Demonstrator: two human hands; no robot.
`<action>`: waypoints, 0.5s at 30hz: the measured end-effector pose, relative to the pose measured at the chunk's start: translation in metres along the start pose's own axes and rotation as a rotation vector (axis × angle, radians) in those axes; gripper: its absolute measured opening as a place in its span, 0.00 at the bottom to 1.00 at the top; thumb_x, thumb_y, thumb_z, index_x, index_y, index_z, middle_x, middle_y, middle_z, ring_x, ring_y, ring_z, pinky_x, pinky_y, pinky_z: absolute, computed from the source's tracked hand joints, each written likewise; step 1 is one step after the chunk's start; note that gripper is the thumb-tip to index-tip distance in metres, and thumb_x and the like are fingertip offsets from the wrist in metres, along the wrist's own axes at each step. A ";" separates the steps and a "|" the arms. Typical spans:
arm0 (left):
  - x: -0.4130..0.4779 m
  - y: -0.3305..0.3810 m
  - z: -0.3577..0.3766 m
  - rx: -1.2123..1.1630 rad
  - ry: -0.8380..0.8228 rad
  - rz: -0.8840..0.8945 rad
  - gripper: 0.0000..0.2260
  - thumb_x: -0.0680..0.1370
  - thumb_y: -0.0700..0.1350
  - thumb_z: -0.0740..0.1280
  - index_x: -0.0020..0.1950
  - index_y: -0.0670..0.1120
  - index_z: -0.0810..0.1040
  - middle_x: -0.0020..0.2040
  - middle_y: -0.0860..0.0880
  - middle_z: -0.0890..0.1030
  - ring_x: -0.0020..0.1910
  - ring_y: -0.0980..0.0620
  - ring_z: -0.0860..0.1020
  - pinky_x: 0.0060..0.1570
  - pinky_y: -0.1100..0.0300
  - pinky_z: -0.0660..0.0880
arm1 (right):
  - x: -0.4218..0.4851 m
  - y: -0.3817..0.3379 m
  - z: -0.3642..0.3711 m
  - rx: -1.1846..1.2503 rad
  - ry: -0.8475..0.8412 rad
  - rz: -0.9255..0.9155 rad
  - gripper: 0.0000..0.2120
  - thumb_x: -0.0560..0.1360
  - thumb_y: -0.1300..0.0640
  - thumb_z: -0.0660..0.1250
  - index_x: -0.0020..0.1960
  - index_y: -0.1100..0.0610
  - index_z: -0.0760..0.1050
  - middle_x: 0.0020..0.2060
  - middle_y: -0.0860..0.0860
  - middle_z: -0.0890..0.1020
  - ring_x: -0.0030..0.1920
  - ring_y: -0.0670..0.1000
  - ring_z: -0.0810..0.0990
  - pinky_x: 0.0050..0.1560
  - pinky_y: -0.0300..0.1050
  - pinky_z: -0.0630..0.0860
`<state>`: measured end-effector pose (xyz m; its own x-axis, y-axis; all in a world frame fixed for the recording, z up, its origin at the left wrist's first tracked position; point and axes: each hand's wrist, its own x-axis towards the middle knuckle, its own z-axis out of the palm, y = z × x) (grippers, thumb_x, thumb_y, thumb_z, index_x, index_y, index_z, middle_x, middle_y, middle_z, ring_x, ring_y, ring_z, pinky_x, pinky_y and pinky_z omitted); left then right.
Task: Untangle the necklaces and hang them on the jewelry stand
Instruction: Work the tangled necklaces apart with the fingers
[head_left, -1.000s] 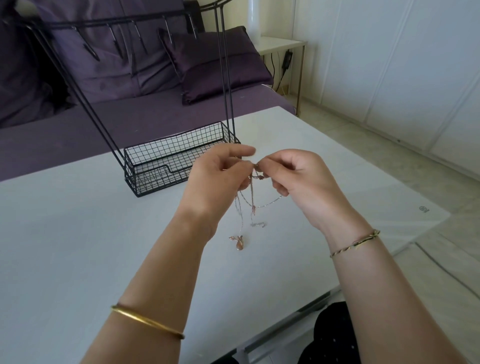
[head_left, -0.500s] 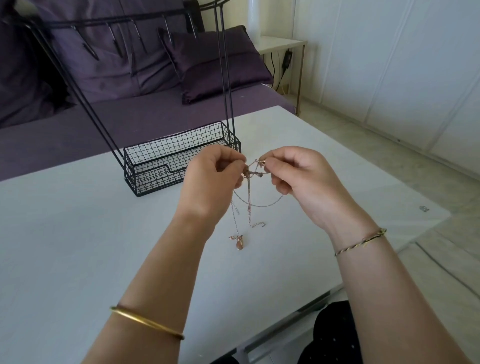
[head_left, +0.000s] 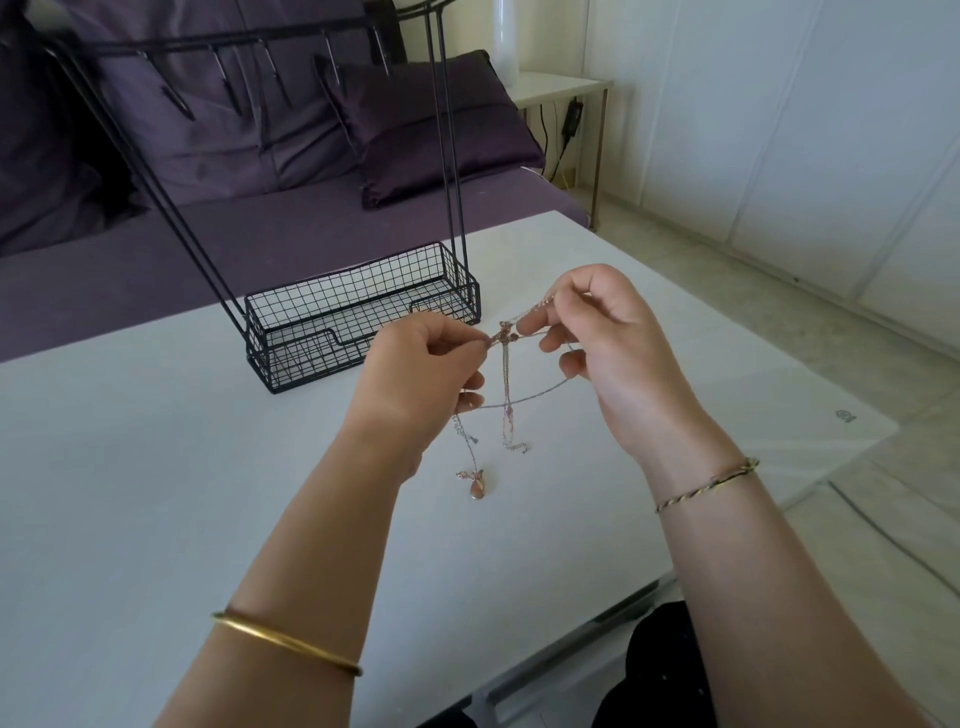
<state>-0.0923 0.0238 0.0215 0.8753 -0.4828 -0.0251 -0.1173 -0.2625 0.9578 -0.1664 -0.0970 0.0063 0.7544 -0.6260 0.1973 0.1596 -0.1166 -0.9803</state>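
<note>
Both forearms reach over the white surface, in front of the wire stand. The left hand pinches the necklaces at their knot; the right hand's fingers pinch a strand beside it. The chains dangle to the surface. Since half a second ago, the hands have drawn slightly apart, stretching the knot.

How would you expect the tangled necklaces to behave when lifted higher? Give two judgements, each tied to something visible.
Probably floppy: the tangled necklaces droop in loose strands and a slack loop between the left hand and right hand. Likely light, since fingertip pinches alone hold them. The pendant at the lowest end may swing.
</note>
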 end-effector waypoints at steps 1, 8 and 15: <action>0.000 0.000 0.000 -0.009 -0.003 -0.014 0.04 0.78 0.37 0.65 0.46 0.43 0.80 0.37 0.49 0.78 0.33 0.56 0.77 0.36 0.63 0.80 | 0.000 0.000 0.001 -0.004 0.005 0.000 0.08 0.81 0.60 0.56 0.44 0.53 0.69 0.34 0.46 0.83 0.38 0.46 0.76 0.35 0.40 0.68; 0.001 0.005 0.001 -0.150 -0.073 -0.144 0.04 0.78 0.38 0.65 0.46 0.41 0.79 0.36 0.47 0.74 0.33 0.54 0.73 0.31 0.64 0.73 | 0.000 0.000 0.004 0.099 0.046 0.063 0.07 0.82 0.59 0.54 0.46 0.54 0.69 0.32 0.45 0.83 0.43 0.46 0.82 0.45 0.44 0.74; -0.001 0.006 0.001 -0.204 -0.144 -0.205 0.04 0.78 0.40 0.66 0.46 0.40 0.78 0.35 0.48 0.73 0.32 0.54 0.72 0.29 0.65 0.74 | 0.001 -0.002 0.005 0.268 0.020 0.108 0.07 0.82 0.59 0.54 0.47 0.55 0.69 0.35 0.51 0.81 0.40 0.51 0.82 0.43 0.45 0.76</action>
<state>-0.0940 0.0222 0.0268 0.7941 -0.5542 -0.2494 0.1638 -0.2001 0.9660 -0.1628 -0.0934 0.0085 0.7638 -0.6393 0.0887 0.2434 0.1581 -0.9569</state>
